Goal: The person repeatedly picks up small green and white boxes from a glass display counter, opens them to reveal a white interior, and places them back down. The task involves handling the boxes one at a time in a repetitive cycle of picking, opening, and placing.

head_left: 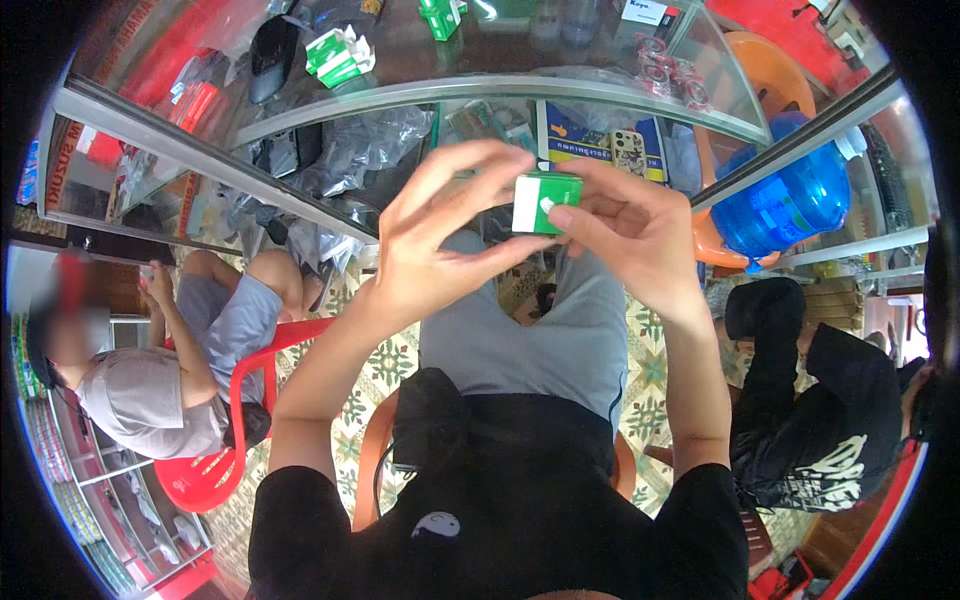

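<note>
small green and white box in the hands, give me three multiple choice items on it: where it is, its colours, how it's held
1. Where is the small green and white cardboard box?
A. on the glass counter
B. between both hands, above the lap
C. on the floor

2. Its colours?
A. green and white
B. red and black
C. blue and yellow

3. How is it held?
A. left hand alone
B. lying loose, untouched
C. fingers of both hands on it

Answers: 1 B, the left hand and right hand meet around it over the grey shorts; 2 A, green faces with a white panel; 3 C, fingertips from both sides touch it.
</note>
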`<state>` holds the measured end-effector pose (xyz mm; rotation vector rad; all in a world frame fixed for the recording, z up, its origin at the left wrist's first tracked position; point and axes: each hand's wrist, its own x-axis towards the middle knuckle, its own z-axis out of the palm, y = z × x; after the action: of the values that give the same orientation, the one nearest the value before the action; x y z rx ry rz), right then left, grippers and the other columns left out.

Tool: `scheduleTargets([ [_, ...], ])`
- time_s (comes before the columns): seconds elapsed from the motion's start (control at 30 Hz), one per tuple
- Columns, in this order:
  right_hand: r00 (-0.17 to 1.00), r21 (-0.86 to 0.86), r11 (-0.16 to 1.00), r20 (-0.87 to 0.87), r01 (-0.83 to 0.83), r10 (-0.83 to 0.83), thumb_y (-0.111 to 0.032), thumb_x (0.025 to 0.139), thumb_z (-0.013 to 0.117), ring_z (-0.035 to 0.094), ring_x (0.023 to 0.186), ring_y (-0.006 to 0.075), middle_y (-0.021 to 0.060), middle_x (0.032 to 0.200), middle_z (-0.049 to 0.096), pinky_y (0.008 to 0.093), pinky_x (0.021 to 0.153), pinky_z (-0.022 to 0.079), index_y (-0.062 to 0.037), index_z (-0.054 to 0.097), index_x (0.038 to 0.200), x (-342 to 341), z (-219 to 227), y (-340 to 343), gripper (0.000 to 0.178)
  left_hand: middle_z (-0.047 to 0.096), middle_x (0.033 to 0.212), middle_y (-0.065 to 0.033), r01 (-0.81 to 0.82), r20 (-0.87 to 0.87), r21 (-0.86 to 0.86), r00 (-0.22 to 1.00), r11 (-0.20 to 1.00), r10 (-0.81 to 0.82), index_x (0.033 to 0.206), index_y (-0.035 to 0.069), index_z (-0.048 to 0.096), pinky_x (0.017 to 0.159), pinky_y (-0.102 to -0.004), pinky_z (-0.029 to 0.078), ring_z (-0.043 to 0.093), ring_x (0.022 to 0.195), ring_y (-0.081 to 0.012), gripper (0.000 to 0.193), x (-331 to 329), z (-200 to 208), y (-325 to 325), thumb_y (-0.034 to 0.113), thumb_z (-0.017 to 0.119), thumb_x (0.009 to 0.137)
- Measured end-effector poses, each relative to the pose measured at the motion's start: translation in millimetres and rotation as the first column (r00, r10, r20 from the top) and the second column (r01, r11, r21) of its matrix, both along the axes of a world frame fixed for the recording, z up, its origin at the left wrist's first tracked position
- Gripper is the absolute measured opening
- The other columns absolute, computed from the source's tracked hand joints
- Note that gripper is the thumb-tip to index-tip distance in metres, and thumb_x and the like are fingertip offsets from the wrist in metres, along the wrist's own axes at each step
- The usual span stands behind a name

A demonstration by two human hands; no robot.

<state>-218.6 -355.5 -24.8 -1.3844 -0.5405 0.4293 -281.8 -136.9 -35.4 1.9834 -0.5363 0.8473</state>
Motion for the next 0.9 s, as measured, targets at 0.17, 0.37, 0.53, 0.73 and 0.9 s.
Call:
scheduleTargets([
  [0.17,0.965,0.184,0.952,0.048,0.246,-0.259,0.003,0.096,0.078,0.074,0.094,0.0115,0.0106,0.108,0.078,0.0280,0.083,0.063,0.0064,0.069,0.129,-18,-15,12,0.034,0.053,0.150,-0.0174,0.061,-0.247,-0.490,0.947,0.870,-0.206,0.152,-0.002,0.056,0.096,-0.0427,0.069,0.066,0.126,-0.0250,0.087,-18,-20,-25,-0.001,0.096,0.075],
  [0.37,0.913,-0.020,0.953,0.293,0.303,-0.284,-0.001,0.095,0.079,0.075,0.091,0.0118,0.0094,0.103,0.080,0.0277,0.075,0.063,0.0038,0.078,0.114,-32,-14,16,0.020,0.061,0.143,-0.0164,-0.129,-0.196,-0.315,0.978,0.940,0.069,0.143,0.000,0.065,0.094,-0.0381,0.069,0.071,0.118,-0.0242,0.074,-22,-41,-44,-0.004,0.092,0.075],
  [0.53,0.856,-0.078,0.971,0.493,0.225,-0.158,-0.001,0.092,0.080,0.076,0.085,0.0218,0.0166,0.100,0.079,0.0317,0.076,0.060,0.0051,0.077,0.112,-25,-15,5,0.022,0.071,0.129,-0.0148,-0.228,-0.105,-0.164,0.971,0.960,0.213,0.132,0.001,0.074,0.086,-0.0341,0.065,0.075,0.110,-0.0260,0.061,-21,-47,-40,-0.005,0.089,0.072],
  [0.73,0.806,-0.146,0.969,0.586,0.200,-0.078,0.002,0.088,0.080,0.077,0.083,0.0243,0.0166,0.097,0.080,0.0331,0.079,0.060,0.0049,0.078,0.105,-12,-7,-10,0.018,0.068,0.130,-0.0128,-0.143,-0.066,-0.003,0.988,0.990,0.143,0.135,0.006,0.075,0.089,-0.0320,0.069,0.073,0.112,-0.0221,0.066,-17,-36,-30,-0.010,0.087,0.072],
  [0.9,0.816,-0.212,0.957,0.576,0.199,-0.043,0.003,0.083,0.080,0.076,0.080,0.0241,0.0161,0.094,0.079,0.0337,0.074,0.060,0.0044,0.078,0.102,-16,-2,-9,0.020,0.071,0.118,-0.0114,-0.144,-0.088,-0.057,0.986,0.988,0.139,0.132,0.009,0.077,0.080,-0.0363,0.063,0.075,0.102,-0.0263,0.063,-18,-40,-34,-0.006,0.087,0.072],
])
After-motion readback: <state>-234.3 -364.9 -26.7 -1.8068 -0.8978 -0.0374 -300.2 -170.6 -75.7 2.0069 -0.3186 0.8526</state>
